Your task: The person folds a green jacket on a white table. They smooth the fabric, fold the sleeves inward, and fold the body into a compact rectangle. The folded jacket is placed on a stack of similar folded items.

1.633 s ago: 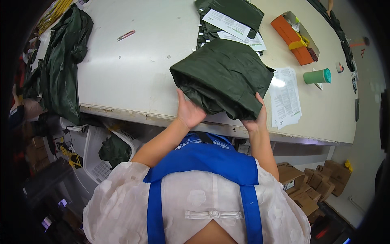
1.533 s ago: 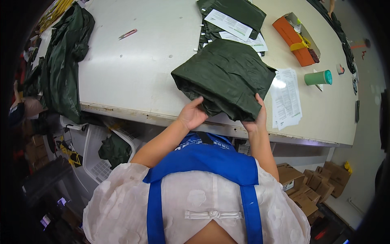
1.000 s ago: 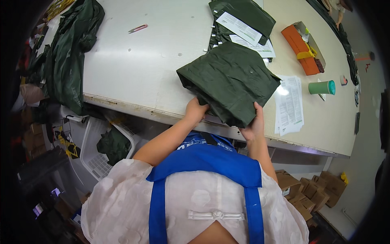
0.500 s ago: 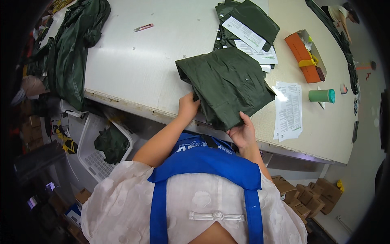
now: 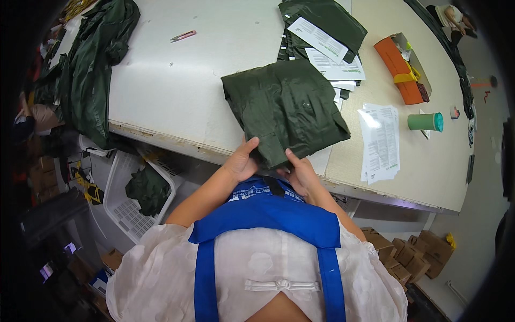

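Note:
A folded dark green garment (image 5: 287,110) of smooth, slightly shiny cloth lies over the table's front edge, its near corner sticking out toward my body. My left hand (image 5: 242,160) grips that near end from the left, thumb on top and fingers hidden beneath. From the right, my right hand (image 5: 301,174) pinches the same end, its thumb also above the cloth. Just beyond lies a stack of dark green folded pieces (image 5: 348,32) with printed sheets (image 5: 317,38) on it.
The white table (image 5: 177,80) carries small pink-handled snips (image 5: 183,36), a paper stack (image 5: 382,142), a green cylinder (image 5: 425,122) and an orange box (image 5: 398,70). More green cloth (image 5: 94,75) hangs over its left edge. Below stand a white basket (image 5: 120,206) and cartons (image 5: 410,257). Another person (image 5: 450,19) is far right.
The garment has shifted a little left and turned slightly. My left hand has come round to its near end, thumb now on top. My right hand has moved left, nearer the other.

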`<state>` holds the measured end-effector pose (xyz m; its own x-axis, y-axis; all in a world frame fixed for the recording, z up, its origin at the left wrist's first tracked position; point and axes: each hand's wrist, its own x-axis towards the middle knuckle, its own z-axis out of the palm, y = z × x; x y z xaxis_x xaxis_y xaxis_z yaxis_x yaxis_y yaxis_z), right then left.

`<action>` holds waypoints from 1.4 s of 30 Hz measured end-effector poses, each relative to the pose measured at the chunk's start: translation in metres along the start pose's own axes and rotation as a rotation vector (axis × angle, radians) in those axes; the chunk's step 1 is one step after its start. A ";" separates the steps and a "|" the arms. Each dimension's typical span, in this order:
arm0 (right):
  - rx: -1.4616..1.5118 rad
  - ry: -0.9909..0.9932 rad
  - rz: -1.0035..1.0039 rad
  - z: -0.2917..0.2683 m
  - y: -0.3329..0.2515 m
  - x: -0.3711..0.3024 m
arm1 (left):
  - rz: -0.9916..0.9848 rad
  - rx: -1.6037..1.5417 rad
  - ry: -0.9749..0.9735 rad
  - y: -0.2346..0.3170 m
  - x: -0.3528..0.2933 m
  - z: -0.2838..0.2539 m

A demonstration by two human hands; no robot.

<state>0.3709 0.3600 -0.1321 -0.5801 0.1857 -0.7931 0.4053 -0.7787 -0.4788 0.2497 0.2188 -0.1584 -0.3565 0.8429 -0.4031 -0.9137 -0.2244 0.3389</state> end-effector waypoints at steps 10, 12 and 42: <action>-0.225 0.042 -0.505 -0.111 -0.124 0.041 | -0.084 0.180 0.332 0.025 -0.009 -0.017; -0.258 -0.100 -0.282 -0.084 -0.119 0.053 | -0.093 0.163 0.320 0.027 -0.010 -0.020; -2.095 0.155 -0.966 0.056 -0.061 -0.009 | -0.160 0.318 0.445 -0.008 0.012 0.031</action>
<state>0.3111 0.3724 -0.0745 -0.9853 0.0987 -0.1392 0.1149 0.9869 -0.1136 0.2586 0.2459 -0.1396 -0.3297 0.5513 -0.7664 -0.8838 0.1051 0.4559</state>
